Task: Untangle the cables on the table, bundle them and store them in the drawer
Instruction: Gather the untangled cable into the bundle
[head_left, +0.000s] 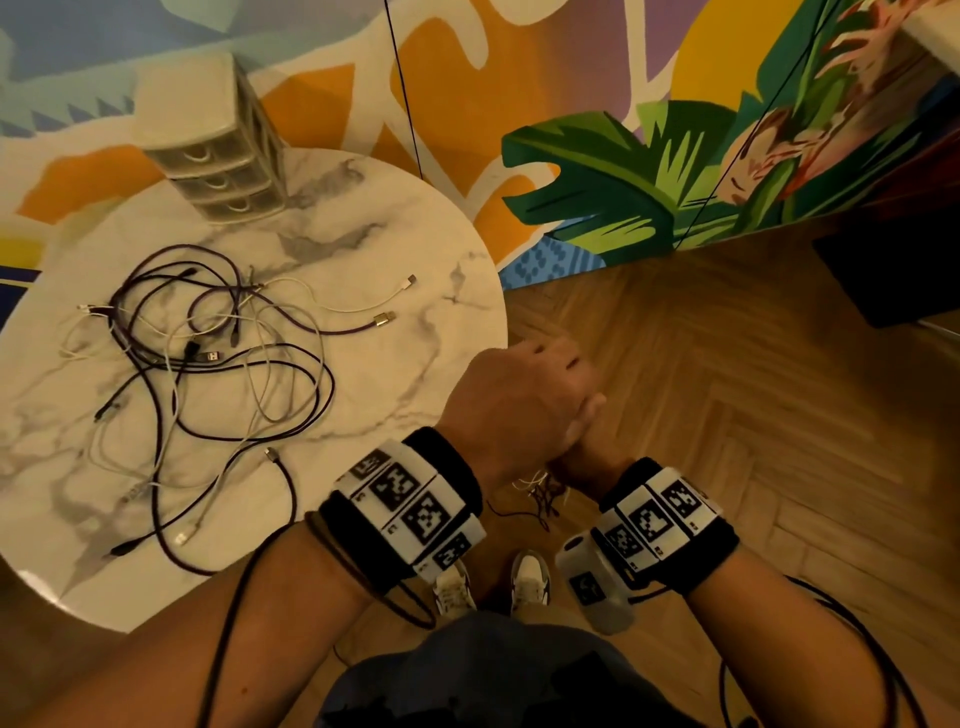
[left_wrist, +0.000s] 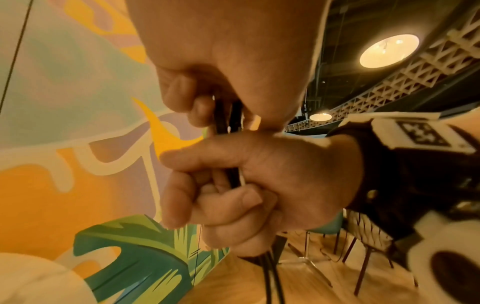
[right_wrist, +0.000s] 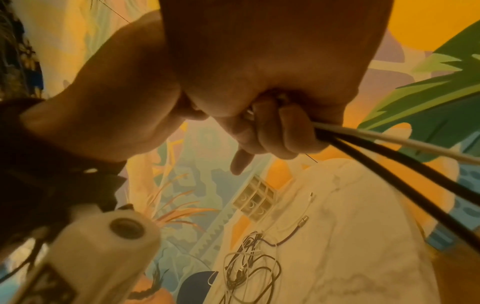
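A tangle of black, purple and white cables (head_left: 208, 364) lies on the round marble table (head_left: 405, 374); the right wrist view also shows this tangle (right_wrist: 252, 267). Both hands are off the table's right edge, over the floor, pressed together. My left hand (head_left: 524, 395) sits on top, its fingers curled round a few held cables (left_wrist: 221, 117). My right hand (head_left: 584, 452) is under it and grips the same black and white held cables (right_wrist: 389, 164), whose ends dangle below the wrists (head_left: 543, 491). The small beige drawer unit (head_left: 218, 150) stands at the table's far side, its drawers closed.
Wooden herringbone floor (head_left: 727, 415) lies under my hands, with my shoes (head_left: 530, 582) below. A painted mural wall (head_left: 623, 171) rises behind the table. A dark box-like object (head_left: 893, 270) stands on the floor at the right. Thin black lines (head_left: 408, 104) hang in front of the wall.
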